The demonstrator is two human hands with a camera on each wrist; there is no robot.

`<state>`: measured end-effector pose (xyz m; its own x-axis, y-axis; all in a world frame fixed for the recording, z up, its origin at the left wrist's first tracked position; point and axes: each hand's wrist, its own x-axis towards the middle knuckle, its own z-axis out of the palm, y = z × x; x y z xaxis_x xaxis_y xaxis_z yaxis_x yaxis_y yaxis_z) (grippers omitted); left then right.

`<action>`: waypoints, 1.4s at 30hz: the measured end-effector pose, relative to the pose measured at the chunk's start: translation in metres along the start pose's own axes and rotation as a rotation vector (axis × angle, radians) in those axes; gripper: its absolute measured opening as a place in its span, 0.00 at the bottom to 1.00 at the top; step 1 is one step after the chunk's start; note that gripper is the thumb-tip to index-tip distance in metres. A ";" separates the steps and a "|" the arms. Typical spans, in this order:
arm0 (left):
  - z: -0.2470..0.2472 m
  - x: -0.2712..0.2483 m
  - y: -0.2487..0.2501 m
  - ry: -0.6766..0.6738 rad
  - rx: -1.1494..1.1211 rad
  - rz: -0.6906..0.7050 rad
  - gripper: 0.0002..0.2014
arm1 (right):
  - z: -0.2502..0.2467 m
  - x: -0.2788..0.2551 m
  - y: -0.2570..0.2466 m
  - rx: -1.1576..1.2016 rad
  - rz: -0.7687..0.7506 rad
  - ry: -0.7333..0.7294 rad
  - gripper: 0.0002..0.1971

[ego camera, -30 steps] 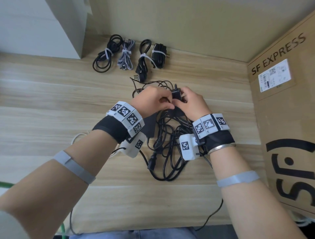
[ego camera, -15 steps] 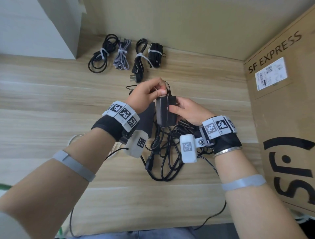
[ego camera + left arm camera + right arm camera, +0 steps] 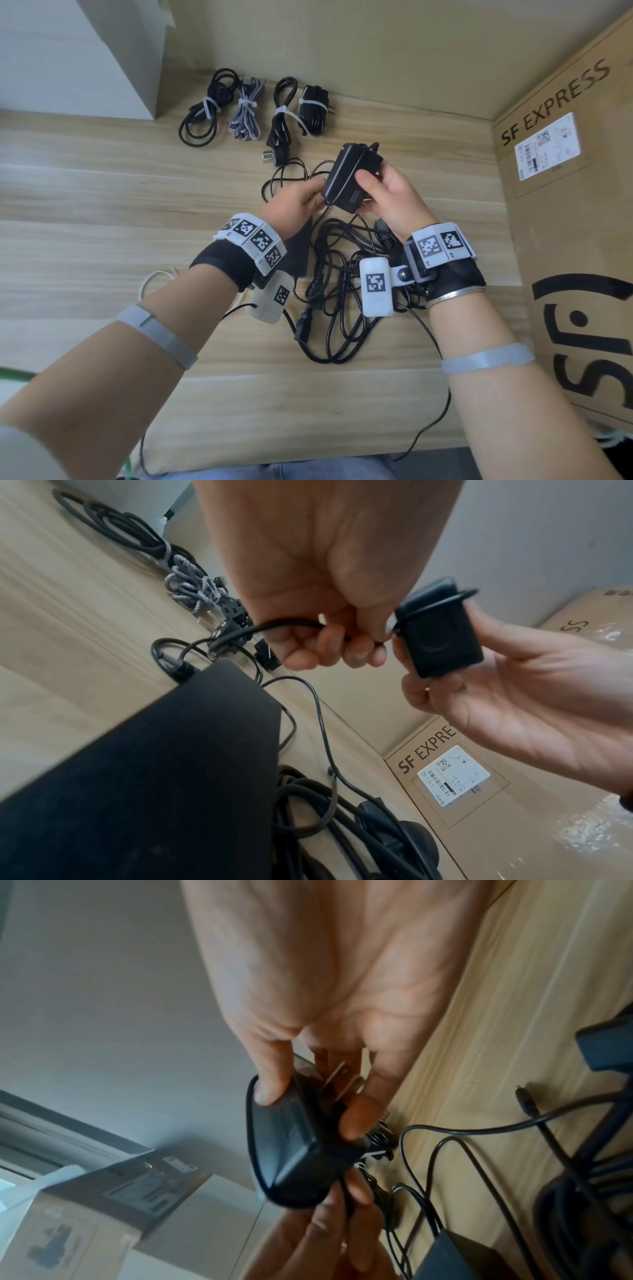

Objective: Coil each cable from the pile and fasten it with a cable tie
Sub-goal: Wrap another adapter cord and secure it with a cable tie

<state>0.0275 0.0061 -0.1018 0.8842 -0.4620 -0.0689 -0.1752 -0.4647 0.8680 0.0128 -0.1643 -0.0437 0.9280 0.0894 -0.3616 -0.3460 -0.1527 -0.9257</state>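
While the right hand grips a black power adapter above the table, the left hand pinches its thin cord.
Both hands meet over the tangled cable pile — four tied coils lie beyond.

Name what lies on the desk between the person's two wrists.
In the head view, the loose tangle of black cables lies on the wooden desk between the wrists, below the adapter that both hands hold.
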 end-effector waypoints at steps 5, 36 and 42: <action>-0.001 -0.003 0.000 -0.131 0.119 -0.073 0.11 | -0.003 0.005 0.007 -0.070 -0.032 0.210 0.12; -0.013 0.008 0.011 0.091 -0.351 0.065 0.11 | -0.003 -0.006 0.011 -0.239 0.113 -0.438 0.15; -0.004 0.005 0.000 0.127 -0.203 0.014 0.20 | -0.002 -0.007 0.007 0.117 0.116 -0.387 0.28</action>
<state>0.0336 0.0070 -0.0999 0.9318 -0.3629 -0.0049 -0.1085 -0.2915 0.9504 0.0043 -0.1676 -0.0473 0.7693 0.4451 -0.4583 -0.4792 -0.0724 -0.8747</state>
